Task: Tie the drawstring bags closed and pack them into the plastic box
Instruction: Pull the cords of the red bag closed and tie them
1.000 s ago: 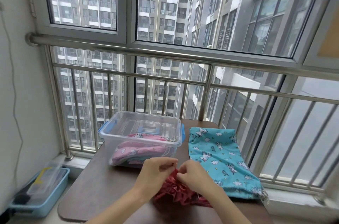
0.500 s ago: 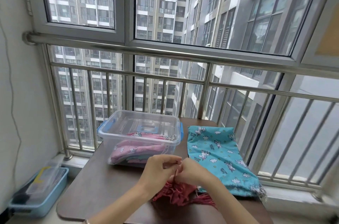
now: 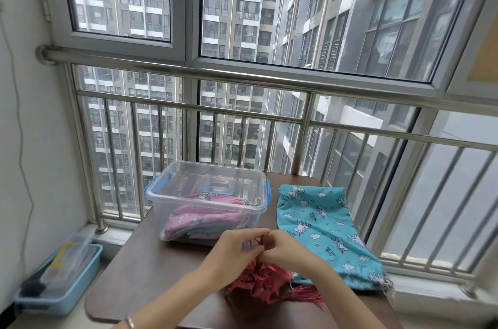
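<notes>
A red drawstring bag with a tassel lies bunched on the brown table at the front. My left hand and my right hand meet just above it, fingers pinched on its thin red cord. A clear plastic box with blue clips stands behind my hands; a pink unicorn bag lies inside it. To the right, a teal unicorn drawstring bag lies flat on the table, its gathered mouth toward me.
A steel railing and window run close behind the table. On the floor at the left sits a light blue tray with a clear container in it. A white wall stands at the left.
My hands have drawn closer together and risen slightly above the red bag, pulling its cord. The bag's top is more gathered. The view has shifted a little.
</notes>
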Available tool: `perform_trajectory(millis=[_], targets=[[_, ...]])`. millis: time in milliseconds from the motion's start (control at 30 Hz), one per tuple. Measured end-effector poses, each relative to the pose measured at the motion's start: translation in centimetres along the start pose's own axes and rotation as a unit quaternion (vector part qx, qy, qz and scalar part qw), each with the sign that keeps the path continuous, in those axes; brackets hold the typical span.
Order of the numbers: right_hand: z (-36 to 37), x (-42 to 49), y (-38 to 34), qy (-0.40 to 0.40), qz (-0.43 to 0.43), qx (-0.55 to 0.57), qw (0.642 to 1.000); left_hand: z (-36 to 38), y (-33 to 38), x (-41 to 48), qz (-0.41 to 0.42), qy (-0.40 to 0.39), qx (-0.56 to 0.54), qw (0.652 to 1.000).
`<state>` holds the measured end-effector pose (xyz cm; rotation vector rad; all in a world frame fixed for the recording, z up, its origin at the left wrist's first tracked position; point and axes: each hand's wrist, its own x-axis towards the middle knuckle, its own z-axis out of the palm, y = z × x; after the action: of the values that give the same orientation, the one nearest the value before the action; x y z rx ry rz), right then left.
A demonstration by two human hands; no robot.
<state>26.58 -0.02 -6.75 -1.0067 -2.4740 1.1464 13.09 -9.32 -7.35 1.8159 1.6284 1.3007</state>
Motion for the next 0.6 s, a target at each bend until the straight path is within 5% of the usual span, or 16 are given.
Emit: perform_trajectory(millis=[300,433,600], targets=[[0.2,-0.5,1.6,0.035,-0.026,0.109,0.993,0.4,-0.8,0.7,0.001,-0.027,0.072,0.997],[0.1,-0.7,1.8,0.092,-0.042,0.074,0.992,0.2,-1.2,1.4,-0.078,-0.009,0.022,0.997],[0.2,-1.7,1.2,0.101,-0.091,-0.014,0.991,-0.6,-1.3,2.2,-0.241,-0.096,-0.132,0.957]])
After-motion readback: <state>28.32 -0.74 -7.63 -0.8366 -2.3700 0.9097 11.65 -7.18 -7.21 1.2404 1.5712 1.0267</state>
